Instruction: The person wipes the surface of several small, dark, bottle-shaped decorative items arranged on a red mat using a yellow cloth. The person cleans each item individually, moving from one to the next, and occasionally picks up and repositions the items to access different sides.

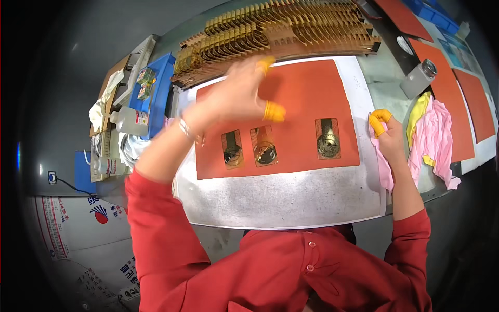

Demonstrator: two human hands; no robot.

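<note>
My left hand reaches across the orange-red mat. Yellow covers sit on its thumb and a finger, which are spread wide with nothing seen between them; motion blurs it slightly. On the mat lie three thin rectangular metal plates with round engraved patterns: one at the left, one beside it and one at the right. At the right edge of the white board, my right hand, also with yellow finger covers, is closed on a pink cloth that hangs below it.
Beyond the mat, a long rack holds rows of similar gold-brown plates. A blue tray and a white plastic bottle stand at the left. At the right are a clear bottle with a metal cap and crumpled pink cloth over yellow cloth.
</note>
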